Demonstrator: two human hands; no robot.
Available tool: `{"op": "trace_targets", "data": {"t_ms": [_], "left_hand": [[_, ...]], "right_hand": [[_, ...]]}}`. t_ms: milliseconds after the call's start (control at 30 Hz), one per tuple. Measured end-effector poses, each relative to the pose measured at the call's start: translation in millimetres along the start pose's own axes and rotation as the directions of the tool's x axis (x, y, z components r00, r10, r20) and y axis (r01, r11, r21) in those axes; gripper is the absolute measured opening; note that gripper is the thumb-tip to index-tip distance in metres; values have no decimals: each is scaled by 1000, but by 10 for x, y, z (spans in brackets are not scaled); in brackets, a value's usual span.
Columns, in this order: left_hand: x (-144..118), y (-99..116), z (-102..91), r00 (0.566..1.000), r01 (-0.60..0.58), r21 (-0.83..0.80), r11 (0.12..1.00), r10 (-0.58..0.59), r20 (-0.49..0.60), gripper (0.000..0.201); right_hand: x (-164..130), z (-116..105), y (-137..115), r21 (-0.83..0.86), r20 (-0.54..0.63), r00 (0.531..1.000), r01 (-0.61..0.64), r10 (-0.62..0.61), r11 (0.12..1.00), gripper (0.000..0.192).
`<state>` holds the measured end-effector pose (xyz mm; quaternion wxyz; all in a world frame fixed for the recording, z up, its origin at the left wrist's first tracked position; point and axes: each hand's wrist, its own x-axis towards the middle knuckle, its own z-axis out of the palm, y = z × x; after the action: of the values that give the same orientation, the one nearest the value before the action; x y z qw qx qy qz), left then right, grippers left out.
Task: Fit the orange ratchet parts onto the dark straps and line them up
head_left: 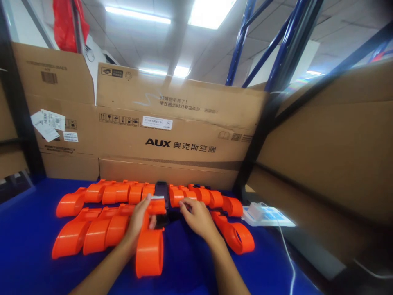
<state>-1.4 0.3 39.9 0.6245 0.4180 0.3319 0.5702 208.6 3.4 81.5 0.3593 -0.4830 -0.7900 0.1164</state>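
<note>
While left hand (141, 219) fingers grip a glossy orange holder (149, 246), right hand (198, 217) fingers rest curled.

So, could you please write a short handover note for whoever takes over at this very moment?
Left hand: grips the neck of an orange plastic part lying on the blue table.
Right hand: fingertips rest by the black device, holding nothing visible.
Orange parts lie in two rows before the cardboard boxes.
Whether any are finished cannot be told.
</note>
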Motion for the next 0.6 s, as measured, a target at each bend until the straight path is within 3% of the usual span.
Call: {"op": "trace_targets", "data": {"t_ms": [100,200,300,600], "left_hand": [[-68,-20,60,996,-84,113,990,84,1,54],[-150,-2,136,990,-130,187,974,117,81,47],[-193,10,187,983,-152,209,966,126,133,43],[-225,21,183,973,-178,152,972,151,175,41]], "right_hand": [[-7,19,-72,218,-52,996,78,-68,973,28],[-29,54,-161,330,-29,990,137,-135,934,26],[-40,88,-214,350,-5,986,157,-165,923,24],[-12,102,-174,358,-108,990,125,-91,925,25]]}}
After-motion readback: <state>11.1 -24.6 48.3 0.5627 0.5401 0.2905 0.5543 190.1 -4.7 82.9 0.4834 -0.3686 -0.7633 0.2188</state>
